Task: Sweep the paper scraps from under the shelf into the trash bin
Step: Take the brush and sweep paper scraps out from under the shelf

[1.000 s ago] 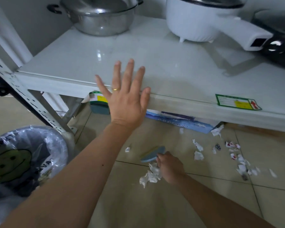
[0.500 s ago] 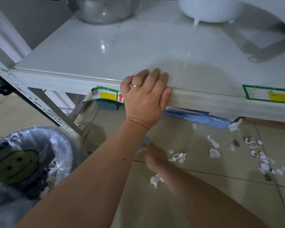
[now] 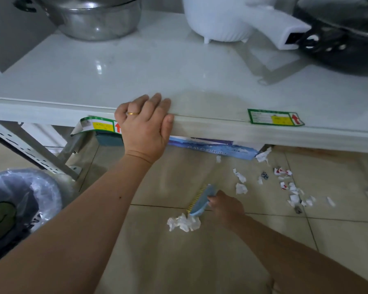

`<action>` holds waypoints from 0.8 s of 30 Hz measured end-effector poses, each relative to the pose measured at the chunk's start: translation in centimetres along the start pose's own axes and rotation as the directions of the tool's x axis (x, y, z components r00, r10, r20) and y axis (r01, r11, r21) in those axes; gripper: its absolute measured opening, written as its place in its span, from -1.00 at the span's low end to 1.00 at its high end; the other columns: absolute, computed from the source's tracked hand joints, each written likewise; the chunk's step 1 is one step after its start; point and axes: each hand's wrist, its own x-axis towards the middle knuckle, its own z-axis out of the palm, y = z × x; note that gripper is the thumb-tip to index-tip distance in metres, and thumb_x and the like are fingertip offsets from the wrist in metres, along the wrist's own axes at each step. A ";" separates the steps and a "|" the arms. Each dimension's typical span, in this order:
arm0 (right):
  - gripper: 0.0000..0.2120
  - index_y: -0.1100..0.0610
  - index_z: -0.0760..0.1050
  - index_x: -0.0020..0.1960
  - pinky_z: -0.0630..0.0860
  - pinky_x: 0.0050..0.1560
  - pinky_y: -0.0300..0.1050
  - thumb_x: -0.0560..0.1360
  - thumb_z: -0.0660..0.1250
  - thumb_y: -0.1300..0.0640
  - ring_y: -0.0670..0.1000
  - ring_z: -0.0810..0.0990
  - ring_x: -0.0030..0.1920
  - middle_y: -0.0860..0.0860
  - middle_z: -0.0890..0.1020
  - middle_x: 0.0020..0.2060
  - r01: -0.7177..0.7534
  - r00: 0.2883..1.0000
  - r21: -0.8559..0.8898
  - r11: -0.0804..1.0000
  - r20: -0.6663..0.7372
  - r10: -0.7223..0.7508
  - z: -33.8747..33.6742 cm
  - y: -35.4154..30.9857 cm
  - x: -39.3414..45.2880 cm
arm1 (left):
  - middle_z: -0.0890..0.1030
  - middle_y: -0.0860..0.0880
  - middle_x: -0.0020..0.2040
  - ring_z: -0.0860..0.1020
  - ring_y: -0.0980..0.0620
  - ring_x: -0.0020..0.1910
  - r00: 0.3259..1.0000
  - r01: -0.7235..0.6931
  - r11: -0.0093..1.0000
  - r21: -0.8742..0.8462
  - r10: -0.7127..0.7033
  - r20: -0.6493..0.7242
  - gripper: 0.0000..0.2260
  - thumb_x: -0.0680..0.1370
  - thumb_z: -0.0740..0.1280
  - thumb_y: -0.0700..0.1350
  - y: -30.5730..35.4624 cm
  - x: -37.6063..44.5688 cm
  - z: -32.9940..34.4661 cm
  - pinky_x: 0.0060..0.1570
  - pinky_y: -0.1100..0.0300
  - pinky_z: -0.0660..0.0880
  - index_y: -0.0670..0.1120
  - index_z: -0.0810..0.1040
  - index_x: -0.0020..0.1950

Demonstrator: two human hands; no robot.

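My left hand (image 3: 145,128) grips the front edge of the white shelf (image 3: 221,126). Low over the tiled floor, my right hand (image 3: 226,206) holds a small blue brush (image 3: 200,199) with pale bristles. A clump of white paper scraps (image 3: 184,223) lies just below the brush's end. More scraps (image 3: 240,187), some white and some with red print (image 3: 289,187), lie scattered to the right near the shelf's front. The trash bin (image 3: 21,200), lined with a clear bag, stands at the lower left.
On the shelf stand a steel pot (image 3: 98,18), a white electric pot (image 3: 221,20) and a dark pan (image 3: 344,39). A blue box (image 3: 212,147) lies under the shelf. The shelf's slanted metal leg (image 3: 40,155) stands between bin and scraps.
My left hand went from spread open in the air to gripping the shelf edge. My right hand swept the brush left and back, and loose scraps are now bunched in one clump.
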 end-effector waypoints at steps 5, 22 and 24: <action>-0.63 0.09 0.38 0.42 0.38 0.32 -0.04 0.63 0.08 0.09 0.13 0.44 0.35 0.13 0.41 0.37 0.219 0.974 0.137 0.966 0.027 -0.224 0.3 -1.9 -1.5 | 0.66 0.00 0.14 0.51 -0.07 0.15 0.998 0.045 0.999 -0.010 -0.044 0.049 -0.58 0.64 -0.01 0.04 0.6 0.1 -1.0 0.19 0.06 0.19 -0.05 0.61 0.14; -0.63 0.08 0.42 0.37 0.45 0.25 -0.07 0.57 0.22 0.14 0.10 0.51 0.28 0.06 0.53 0.22 0.027 0.989 0.113 0.993 0.145 -0.044 1.4 10.1 1.0 | 0.65 -0.01 0.14 0.42 -0.04 0.22 0.999 -0.042 0.990 -0.135 0.042 0.002 -0.64 0.63 0.06 -0.01 11.9 0.5 1.0 0.32 -0.13 0.08 -0.07 0.60 0.16; -0.60 0.03 0.38 0.41 0.38 0.30 -0.09 0.58 0.22 0.11 0.11 0.47 0.32 0.09 0.46 0.31 -0.014 0.991 0.143 0.990 0.134 -0.005 0.7 11.9 0.8 | 0.65 0.00 0.13 0.43 -0.04 0.21 0.999 -0.030 0.993 -0.112 0.028 -0.016 -0.66 0.62 0.06 -0.02 12.8 0.7 1.3 0.32 -0.12 0.08 -0.06 0.60 0.15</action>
